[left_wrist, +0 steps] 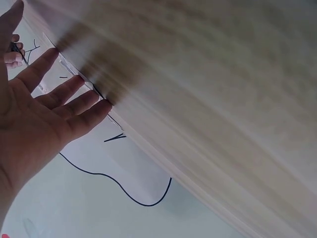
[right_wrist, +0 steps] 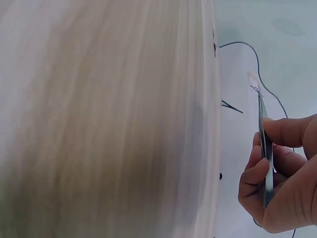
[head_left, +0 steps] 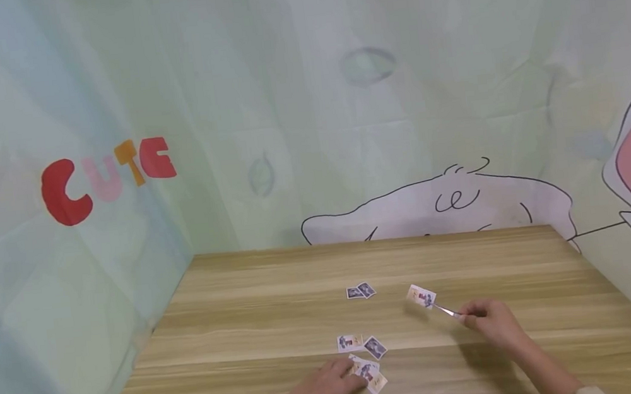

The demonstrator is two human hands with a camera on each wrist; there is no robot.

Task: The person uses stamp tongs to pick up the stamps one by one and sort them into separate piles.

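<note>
Tweezers [right_wrist: 267, 148] are pinched between the thumb and fingers of my right hand [head_left: 493, 324]. Their tips grip a small printed card [head_left: 421, 296], which hangs above the right part of the table. At the front, my left hand [head_left: 325, 389] rests by a few overlapping cards [head_left: 369, 374], its fingertips touching them. In the left wrist view the fingers [left_wrist: 74, 116] of that hand are spread and nearly straight, tips at the tabletop. Just beyond it lie a printed card [head_left: 349, 343] and a dark picture card [head_left: 375, 348].
Two dark picture cards [head_left: 361, 291] overlap farther back on the wooden table [head_left: 248, 330]. A pale fabric backdrop [head_left: 260, 101] with cartoon drawings and coloured letters rises behind the table's back edge and along both sides.
</note>
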